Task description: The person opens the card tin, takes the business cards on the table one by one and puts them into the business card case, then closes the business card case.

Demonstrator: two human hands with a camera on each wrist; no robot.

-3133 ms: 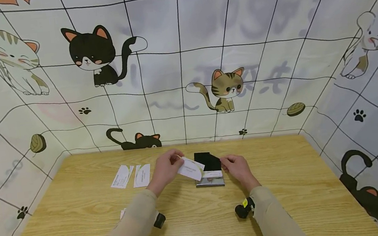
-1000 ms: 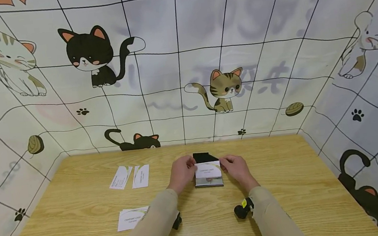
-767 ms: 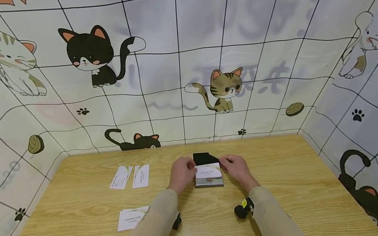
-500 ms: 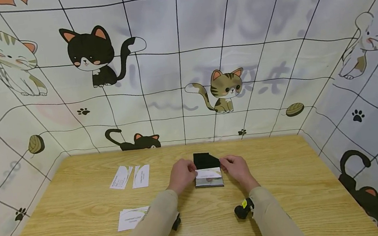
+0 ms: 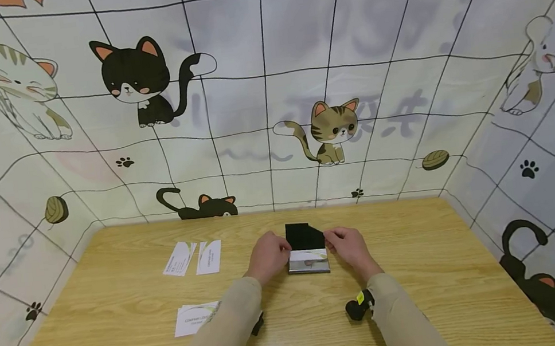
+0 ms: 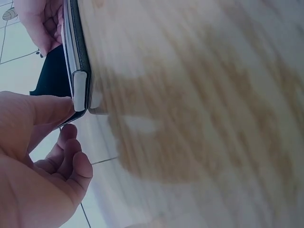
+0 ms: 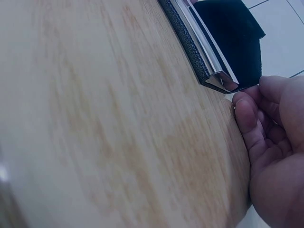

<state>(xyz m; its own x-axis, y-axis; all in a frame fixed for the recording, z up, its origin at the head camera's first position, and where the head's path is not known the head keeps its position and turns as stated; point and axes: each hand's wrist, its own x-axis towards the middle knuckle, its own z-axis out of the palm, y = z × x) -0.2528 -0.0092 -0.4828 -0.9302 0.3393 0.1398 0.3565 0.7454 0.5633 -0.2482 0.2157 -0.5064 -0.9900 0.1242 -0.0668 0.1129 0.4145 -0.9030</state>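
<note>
At the head view's lower left, white cards (image 5: 208,257) lie on the table (image 5: 302,331); near lower centre, the left hand (image 5: 268,257) pinches the open card case's (image 5: 309,265) left edge, the right hand (image 5: 349,249) its black flap's (image 5: 302,236) right corner.

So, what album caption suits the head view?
Left grip, right grip, and between them an open business card case.

A plain beige left sleeve (image 5: 216,333) and a matching right sleeve (image 5: 407,318) are worn. A rounded black camera (image 5: 355,310), marked with a yellow patch (image 5: 360,298), is worn beside the right cuff; another black device (image 5: 258,324) is partly hidden by the left sleeve.
</note>
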